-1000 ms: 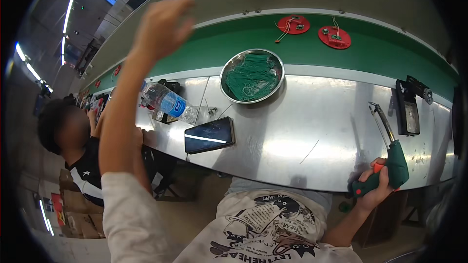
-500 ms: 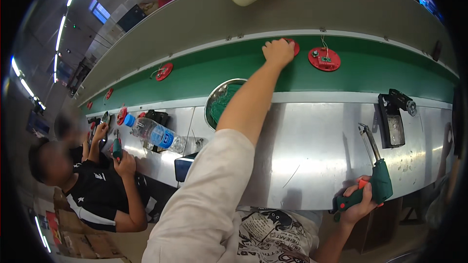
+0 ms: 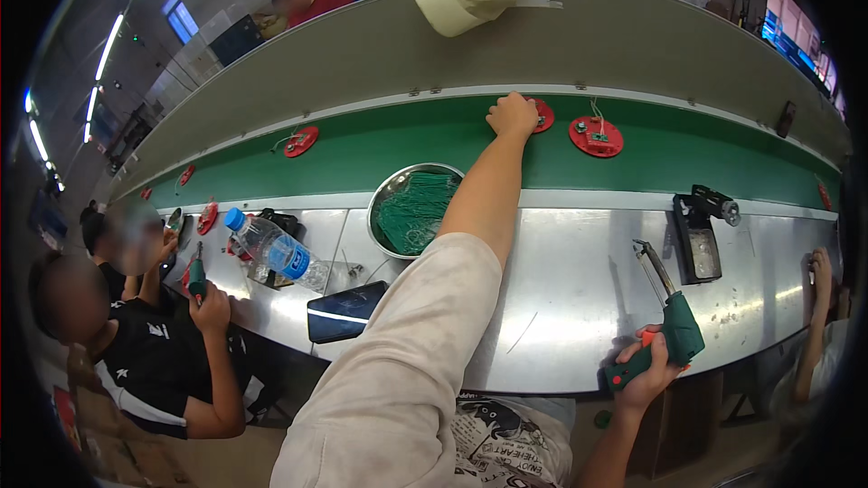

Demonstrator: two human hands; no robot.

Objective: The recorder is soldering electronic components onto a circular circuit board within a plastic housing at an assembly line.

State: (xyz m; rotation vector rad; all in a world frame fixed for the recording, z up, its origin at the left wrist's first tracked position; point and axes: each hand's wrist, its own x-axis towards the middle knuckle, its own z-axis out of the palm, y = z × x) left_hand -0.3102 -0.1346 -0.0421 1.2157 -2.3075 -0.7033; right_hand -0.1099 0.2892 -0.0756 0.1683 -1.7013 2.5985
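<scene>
My left arm stretches far across the bench to the green conveyor belt (image 3: 434, 137). There my left hand (image 3: 513, 116) has its fingers curled at the left side of a red round disc (image 3: 543, 116), covering part of it. Another red disc (image 3: 597, 137), bearing a small green circuit board and white wires, lies just right of it. In my right hand (image 3: 653, 373), over the bench's near edge, is a green soldering gun (image 3: 684, 323) with an orange trigger, its metal tip and thin feed tube pointing up and away.
A steel bowl (image 3: 373, 233) of green wires stands left of my arm. Beside it are a phone (image 3: 344, 313) and a water bottle (image 3: 271, 244). A black stand (image 3: 698, 239) sits at right. A co-worker (image 3: 172, 352) works at left; another person's hand (image 3: 821, 271) shows at right.
The whole view has shifted, so the bowl and phone show more fully. My left hand stays at the same red disc, and the right still holds the soldering gun.
</scene>
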